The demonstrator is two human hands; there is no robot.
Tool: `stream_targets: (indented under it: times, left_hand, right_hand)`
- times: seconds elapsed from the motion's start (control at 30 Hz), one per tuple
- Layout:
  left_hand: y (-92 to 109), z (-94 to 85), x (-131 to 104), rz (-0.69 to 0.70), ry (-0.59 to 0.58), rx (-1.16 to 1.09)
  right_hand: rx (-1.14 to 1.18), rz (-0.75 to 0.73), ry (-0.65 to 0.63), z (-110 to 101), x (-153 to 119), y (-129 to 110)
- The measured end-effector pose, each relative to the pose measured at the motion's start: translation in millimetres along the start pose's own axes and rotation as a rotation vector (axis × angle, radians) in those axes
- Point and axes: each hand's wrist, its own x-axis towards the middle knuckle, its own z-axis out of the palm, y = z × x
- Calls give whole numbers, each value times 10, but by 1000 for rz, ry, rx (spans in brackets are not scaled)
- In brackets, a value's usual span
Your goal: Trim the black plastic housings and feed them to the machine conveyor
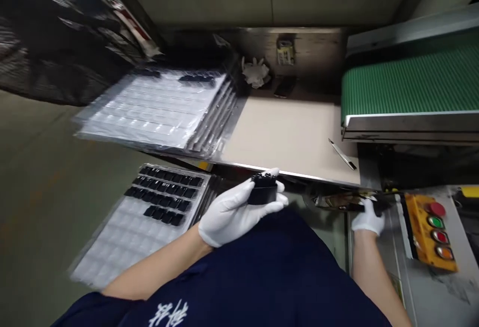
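Note:
My left hand (239, 212), in a white glove, is in front of my body with its fingers wrapped around a small stack of black plastic parts (263, 190). Knobbly upper ends of the parts show between thumb and fingertips. Far to the right, my gloved right hand (368, 220) reaches down beside the control box. Its fingers look bent at a dark shape, too blurred to name. Below and left of the table lies a clear blister tray (123, 237), its far rows filled with black parts (164, 192) like those in my left hand.
A stack of clear trays (149, 107) stands on the table's left. On the beige tabletop (284, 132) are tweezers (342, 154), a dark phone-like slab (285, 86) and a crumpled white glove (256, 73). A green ribbed conveyor (411, 82) and yellow button box (430, 232) border the right.

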Motion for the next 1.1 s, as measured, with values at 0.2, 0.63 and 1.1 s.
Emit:
stream_targets:
  times: [0.2,0.63,1.1]
  left_hand:
    - [2,89,-64,-52,30,-30]
    - [-14,151,-150,-67,-26,-5]
    - [2,175,-319,-138,196,1]
  right_hand:
    - [74,-94,-17,-131,-77,317]
    - [223,-44,-71,80,22,259]
    - [172,-143,-71,215,-175,-73]
